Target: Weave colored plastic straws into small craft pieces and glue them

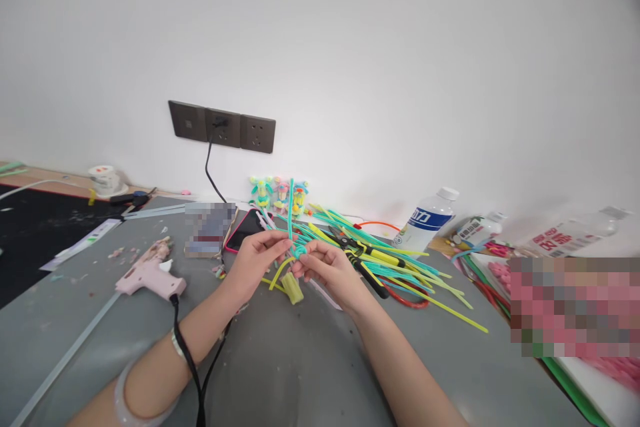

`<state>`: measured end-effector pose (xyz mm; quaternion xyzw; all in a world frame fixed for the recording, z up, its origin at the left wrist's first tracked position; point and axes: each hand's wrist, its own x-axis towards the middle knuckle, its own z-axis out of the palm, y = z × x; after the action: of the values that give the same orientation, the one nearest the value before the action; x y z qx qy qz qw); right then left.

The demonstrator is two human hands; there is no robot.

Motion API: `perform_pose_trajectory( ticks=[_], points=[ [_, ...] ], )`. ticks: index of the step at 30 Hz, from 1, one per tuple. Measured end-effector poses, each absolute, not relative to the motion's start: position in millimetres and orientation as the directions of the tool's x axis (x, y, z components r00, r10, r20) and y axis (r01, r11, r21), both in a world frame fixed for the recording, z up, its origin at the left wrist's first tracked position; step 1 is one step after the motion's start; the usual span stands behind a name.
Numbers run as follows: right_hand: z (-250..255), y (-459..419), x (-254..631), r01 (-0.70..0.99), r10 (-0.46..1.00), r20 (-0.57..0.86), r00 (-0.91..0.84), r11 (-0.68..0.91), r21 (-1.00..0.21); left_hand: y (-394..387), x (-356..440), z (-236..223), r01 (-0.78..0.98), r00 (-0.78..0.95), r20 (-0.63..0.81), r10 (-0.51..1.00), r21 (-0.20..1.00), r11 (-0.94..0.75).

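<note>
My left hand [257, 257] and my right hand [327, 267] meet over the grey table [300, 367]. Both pinch a teal pipe cleaner [291, 227] that is coiled between the fingertips, with one end standing upright. A yellow pipe cleaner [278, 273] and a pale green fuzzy roll [293, 288] hang just below the fingers. A pile of teal and yellow pipe cleaners [395, 263] lies right of my right hand, with yellow-handled pliers [367, 260] on it.
A pink glue gun [150, 273] lies at left, its black cord running across my left forearm. A phone [245, 230] lies behind my hands. Three small figures [280, 195] stand by the wall. Water bottles [425, 220] and a wall socket [223, 125] are beyond.
</note>
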<state>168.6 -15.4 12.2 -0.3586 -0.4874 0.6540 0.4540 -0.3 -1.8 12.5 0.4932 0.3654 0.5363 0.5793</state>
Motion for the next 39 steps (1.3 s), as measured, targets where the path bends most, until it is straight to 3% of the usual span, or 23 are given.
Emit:
perform_pose_trajectory(
  ticks=[18,39],
  points=[
    [18,-17,169,-0.093,0.918,-0.022,-0.396,-0.064,-0.994,-1,-5,17,0.049,0.332,0.18,0.926,0.977,-0.207],
    [10,-12,174,-0.006,0.938,-0.093,-0.335,-0.101,-0.995,5,-10,6,0.192,0.411,0.205,0.888,0.933,-0.305]
  ],
)
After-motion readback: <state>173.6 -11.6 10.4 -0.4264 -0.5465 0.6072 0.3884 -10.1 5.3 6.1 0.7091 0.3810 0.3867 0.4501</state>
